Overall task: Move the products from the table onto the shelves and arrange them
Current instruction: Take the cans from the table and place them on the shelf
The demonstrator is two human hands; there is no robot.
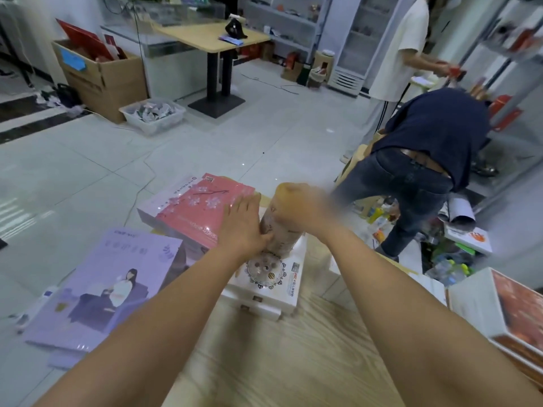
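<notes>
A tall beige cylindrical canister (279,239) stands upright on a white box with a round patterned emblem (270,280) on the wooden table (293,362). My right hand (296,210) grips the canister's top, blurred by motion. My left hand (244,221) lies flat against the canister's left side with fingers straight. A pink box with blossoms (199,207) lies behind my left hand. A lilac box picturing a seated person (102,283) lies at the table's left.
A white box with a red-brown picture (505,306) sits at the right table edge. Two people (417,160) work at white shelves (517,83) on the right, with bottles and boxes (452,254) on the floor. A cardboard carton (100,71), a plastic bin (152,113) and another table (211,36) stand beyond.
</notes>
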